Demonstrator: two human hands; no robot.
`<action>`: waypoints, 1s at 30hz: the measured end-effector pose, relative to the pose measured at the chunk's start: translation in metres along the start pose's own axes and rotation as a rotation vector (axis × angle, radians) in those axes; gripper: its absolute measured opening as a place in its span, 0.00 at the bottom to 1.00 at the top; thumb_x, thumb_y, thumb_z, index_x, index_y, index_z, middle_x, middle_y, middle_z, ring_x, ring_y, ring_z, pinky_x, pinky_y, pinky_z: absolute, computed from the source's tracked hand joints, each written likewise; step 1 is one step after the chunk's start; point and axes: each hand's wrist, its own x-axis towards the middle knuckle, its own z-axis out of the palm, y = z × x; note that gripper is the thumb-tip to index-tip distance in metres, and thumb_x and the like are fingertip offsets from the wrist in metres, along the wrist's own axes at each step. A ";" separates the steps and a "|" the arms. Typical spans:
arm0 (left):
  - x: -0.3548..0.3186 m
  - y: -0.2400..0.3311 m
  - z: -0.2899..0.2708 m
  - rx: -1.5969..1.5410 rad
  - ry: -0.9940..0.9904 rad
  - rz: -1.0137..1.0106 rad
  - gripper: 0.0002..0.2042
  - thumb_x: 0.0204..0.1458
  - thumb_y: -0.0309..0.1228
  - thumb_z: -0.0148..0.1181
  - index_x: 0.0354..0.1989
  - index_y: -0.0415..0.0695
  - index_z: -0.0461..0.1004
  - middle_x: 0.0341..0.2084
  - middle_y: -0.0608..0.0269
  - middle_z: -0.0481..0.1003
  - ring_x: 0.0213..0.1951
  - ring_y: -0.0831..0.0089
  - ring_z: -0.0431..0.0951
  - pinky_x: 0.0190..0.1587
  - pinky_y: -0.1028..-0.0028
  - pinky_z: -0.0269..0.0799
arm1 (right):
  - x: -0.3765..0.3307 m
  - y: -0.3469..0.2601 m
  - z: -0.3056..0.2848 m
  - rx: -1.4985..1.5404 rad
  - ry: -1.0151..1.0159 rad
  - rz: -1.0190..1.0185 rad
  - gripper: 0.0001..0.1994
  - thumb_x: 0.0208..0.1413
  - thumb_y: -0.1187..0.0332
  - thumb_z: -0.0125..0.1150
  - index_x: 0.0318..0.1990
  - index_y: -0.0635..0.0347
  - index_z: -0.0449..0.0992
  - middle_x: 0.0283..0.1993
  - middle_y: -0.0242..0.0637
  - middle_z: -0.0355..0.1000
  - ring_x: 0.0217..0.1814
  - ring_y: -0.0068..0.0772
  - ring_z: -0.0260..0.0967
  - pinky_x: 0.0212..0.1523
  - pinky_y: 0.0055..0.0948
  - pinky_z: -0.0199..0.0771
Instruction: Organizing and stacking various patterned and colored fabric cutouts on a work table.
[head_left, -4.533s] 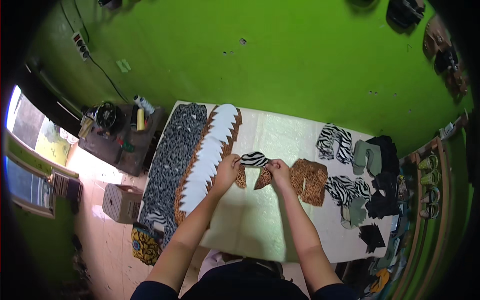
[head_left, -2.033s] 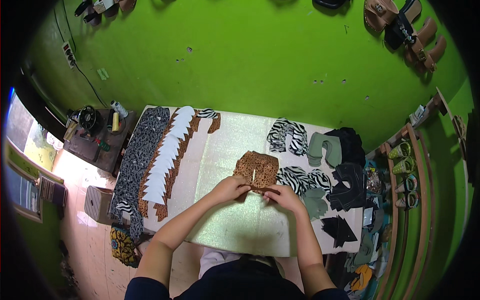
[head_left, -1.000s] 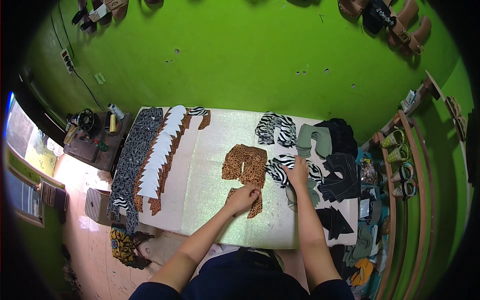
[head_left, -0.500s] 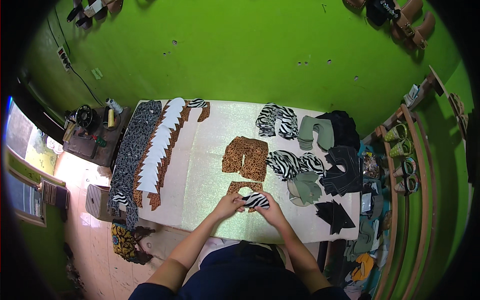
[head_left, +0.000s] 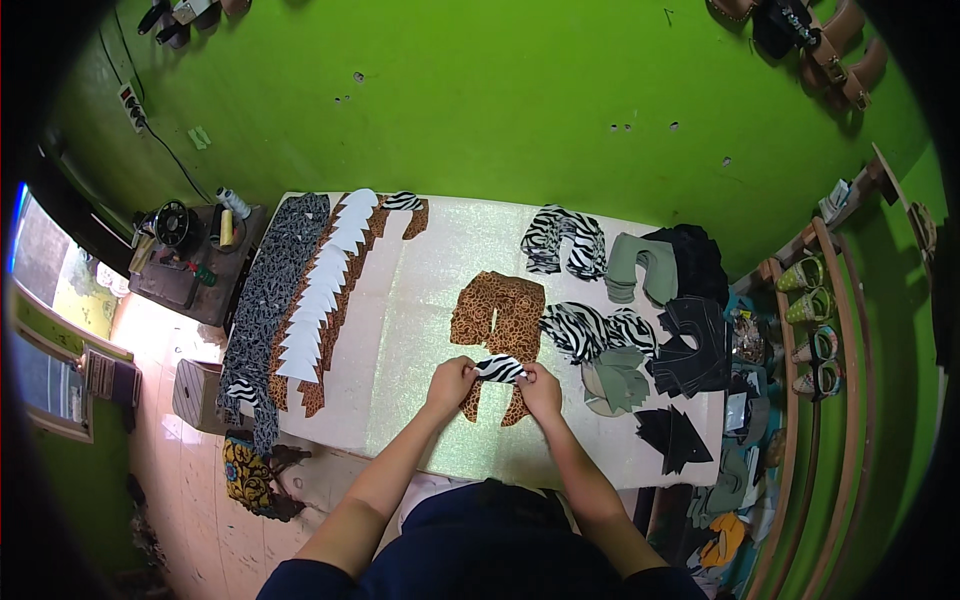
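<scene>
A zebra-striped cut piece (head_left: 500, 369) is stretched level between my two hands. My left hand (head_left: 453, 385) pinches its left end, and my right hand (head_left: 541, 390) grips the right end. Beneath it lies a U-shaped brown patterned piece (head_left: 514, 409), its two legs pointing toward me and its upper part covered by the striped one. Just beyond is a stack of brown patterned pieces (head_left: 515, 300). To the right are zebra-striped stacks (head_left: 575, 330) and green cut pieces (head_left: 622, 382).
Long overlapping rows of grey patterned pieces (head_left: 265, 300) and white pieces (head_left: 318, 290) cover the table's left. Black pieces (head_left: 692, 345) lie at the right. A sewing machine (head_left: 172, 235) stands beyond the left edge; a wooden shoe rack (head_left: 835, 300) is on the right.
Both hands have moved slightly away from me, spreading the striped piece level over the brown U-shaped piece. My right hand has shifted to the piece's right end.
</scene>
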 end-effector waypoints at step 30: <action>-0.015 -0.013 0.021 0.484 0.285 0.085 0.22 0.44 0.36 0.60 0.49 0.44 0.65 0.43 0.55 0.64 0.44 0.60 0.64 0.45 0.65 0.59 | -0.037 0.023 -0.004 -0.417 -0.002 -0.427 0.35 0.56 0.55 0.44 0.62 0.69 0.38 0.61 0.38 0.58 0.64 0.37 0.53 0.65 0.45 0.35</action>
